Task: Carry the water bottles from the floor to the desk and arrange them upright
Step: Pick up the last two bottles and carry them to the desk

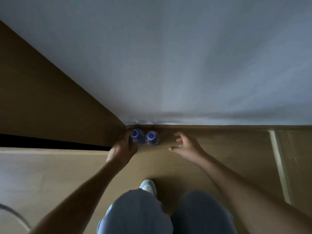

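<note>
Two clear water bottles with blue caps stand upright side by side on the brown floor against the white wall. I see them from above. My left hand curls round the left bottle from its left side. The right bottle stands free beside it. My right hand hovers a short way to the right of that bottle, fingers spread and loosely bent, touching nothing. A light wooden surface, likely the desk top, fills the lower left.
A brown wooden panel rises on the left and meets the white wall in the corner right by the bottles. A dark gap runs under it. My knees in jeans and a light shoe are below.
</note>
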